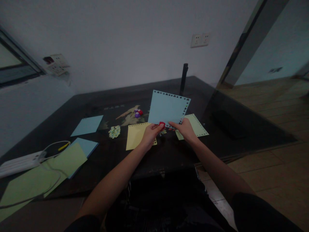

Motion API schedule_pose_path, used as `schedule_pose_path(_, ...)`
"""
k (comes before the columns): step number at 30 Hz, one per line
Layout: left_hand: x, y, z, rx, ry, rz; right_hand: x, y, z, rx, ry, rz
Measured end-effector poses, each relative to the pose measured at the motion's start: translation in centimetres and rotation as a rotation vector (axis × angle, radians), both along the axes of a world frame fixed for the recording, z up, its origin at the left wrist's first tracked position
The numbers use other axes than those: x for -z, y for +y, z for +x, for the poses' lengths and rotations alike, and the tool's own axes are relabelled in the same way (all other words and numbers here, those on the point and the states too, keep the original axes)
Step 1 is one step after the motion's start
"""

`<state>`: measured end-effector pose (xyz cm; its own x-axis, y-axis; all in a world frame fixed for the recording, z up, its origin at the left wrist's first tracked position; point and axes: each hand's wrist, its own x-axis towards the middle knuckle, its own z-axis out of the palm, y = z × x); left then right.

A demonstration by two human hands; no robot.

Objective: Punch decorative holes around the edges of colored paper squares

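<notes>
A light blue sheet of paper (166,108) is held up over the table, with small shapes cut out along its top, right and bottom edges. My left hand (151,133) is closed at the sheet's lower edge, its thumb on a small red craft punch (162,124). My right hand (185,129) pinches the lower right corner of the sheet, thumb on top. Partly under my left hand lies a yellow sheet (136,137) with cut-out edges. Beyond my right hand rests a pale green sheet (199,126), also edged with cut-outs. Several paper cut-outs (163,132) show beneath the blue sheet.
Purple and red punches (138,112) stand mid-table beside a pile of paper cut-outs (114,131). To the left are a blue sheet (87,125), green sheets (65,159) and a white power strip (21,162) with its cable. A black upright post (184,79) stands at the back.
</notes>
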<state>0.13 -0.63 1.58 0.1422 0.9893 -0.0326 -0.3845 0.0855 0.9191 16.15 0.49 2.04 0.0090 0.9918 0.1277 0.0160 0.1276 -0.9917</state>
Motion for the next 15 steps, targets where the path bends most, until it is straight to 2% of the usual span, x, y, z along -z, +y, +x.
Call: schedule_pose_path(15, 0.29, 0.25, 0.06, 0.007, -0.02, -0.009, 0.04, -0.01, -0.01, 0.02, -0.01, -0.005)
